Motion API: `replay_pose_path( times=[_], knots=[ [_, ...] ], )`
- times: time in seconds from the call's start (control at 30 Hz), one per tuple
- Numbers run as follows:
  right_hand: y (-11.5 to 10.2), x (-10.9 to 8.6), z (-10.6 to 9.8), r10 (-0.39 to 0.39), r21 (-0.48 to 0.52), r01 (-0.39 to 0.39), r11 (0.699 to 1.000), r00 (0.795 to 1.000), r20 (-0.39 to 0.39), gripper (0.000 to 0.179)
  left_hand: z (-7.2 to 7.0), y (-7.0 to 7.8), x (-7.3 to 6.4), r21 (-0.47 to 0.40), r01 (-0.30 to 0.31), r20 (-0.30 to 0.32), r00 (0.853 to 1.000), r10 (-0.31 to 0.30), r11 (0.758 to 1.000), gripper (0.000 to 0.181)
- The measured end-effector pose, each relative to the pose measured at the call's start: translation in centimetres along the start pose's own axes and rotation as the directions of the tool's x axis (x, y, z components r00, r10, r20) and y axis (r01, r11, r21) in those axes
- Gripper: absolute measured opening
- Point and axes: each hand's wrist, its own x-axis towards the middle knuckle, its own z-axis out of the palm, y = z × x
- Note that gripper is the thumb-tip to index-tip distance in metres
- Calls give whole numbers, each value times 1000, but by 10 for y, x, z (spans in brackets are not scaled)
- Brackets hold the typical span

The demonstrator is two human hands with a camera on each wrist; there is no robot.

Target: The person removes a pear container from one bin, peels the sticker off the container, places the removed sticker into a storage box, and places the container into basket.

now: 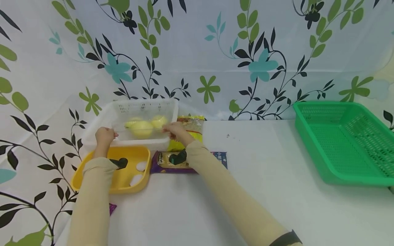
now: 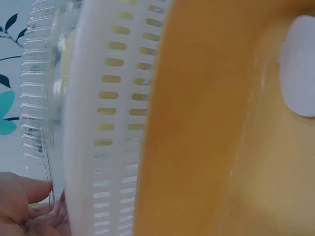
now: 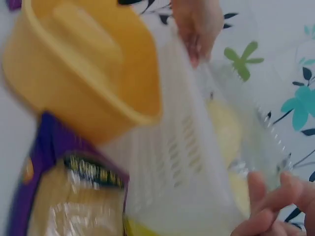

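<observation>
In the head view a clear plastic container (image 1: 147, 132) sits at the white basket (image 1: 123, 142), with several rounded yellow objects (image 1: 141, 129) showing through it. My left hand (image 1: 105, 136) pinches the container's left end; the left wrist view shows the thumb (image 2: 37, 191) on the clear ribbed plastic (image 2: 39, 98). At the opposite end, my right hand (image 1: 178, 132) has its fingers curled at the container's edge. The right wrist view is blurred, with the right hand (image 3: 280, 204) at lower right and the left hand (image 3: 199, 29) at the far end.
A yellow basin (image 1: 123, 186) with white pieces in it stands before the white basket. To its right lie a purple packet (image 1: 160, 167) and a yellow packet (image 1: 197, 126). A green basket (image 1: 326, 157) stands at the far right on the white table (image 1: 261, 164).
</observation>
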Motion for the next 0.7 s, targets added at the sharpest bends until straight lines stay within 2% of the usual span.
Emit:
replay_pose_path(
  times=[0.07,0.13,0.2,0.23,0.3,0.33,0.4,0.43,0.47,0.5,0.53,0.63,0.67,0.7],
  knots=[
    [-5,-3,-2,40,96,-44,994,998,47,38,1,5,1,34,-10,-8,1000,11,999,37],
    [-12,-6,-4,93,191,-112,975,990,103,49,0,9,3,120,-43,-3,999,44,992,37],
    [-17,-14,-8,117,235,-154,960,980,162,56,-1,12,3,182,-51,2,999,51,982,36],
    [-17,-17,-11,113,228,-158,961,974,197,56,-2,12,2,222,-61,7,998,61,973,35],
    [-12,-23,-21,92,203,-147,968,962,258,55,-1,12,0,313,-119,11,993,122,942,35],
    [-8,-25,-27,78,188,-134,973,957,280,53,1,11,-1,326,-132,12,991,136,936,35],
    [4,-29,-42,47,158,-102,982,947,318,52,6,7,4,345,-167,27,985,168,924,34],
    [10,-30,-49,48,150,-102,983,943,328,51,9,2,12,358,-178,41,984,175,916,35],
    [16,-31,-56,47,153,-104,983,941,335,52,14,-6,24,377,-188,52,982,182,907,34],
    [21,-34,-62,45,150,-101,984,940,339,52,20,-21,43,390,-213,53,976,209,896,34],
    [25,-37,-67,45,146,-100,984,940,339,51,24,-36,65,397,-204,86,979,185,895,35],
    [33,-49,-83,36,94,-70,993,945,324,49,45,-104,152,460,-274,161,961,225,844,33],
    [35,-54,-89,24,69,-48,996,948,319,49,50,-123,176,480,-296,190,954,232,826,31],
    [37,-59,-95,11,38,-25,999,949,315,48,55,-137,194,495,-314,208,948,241,810,31]
  ],
)
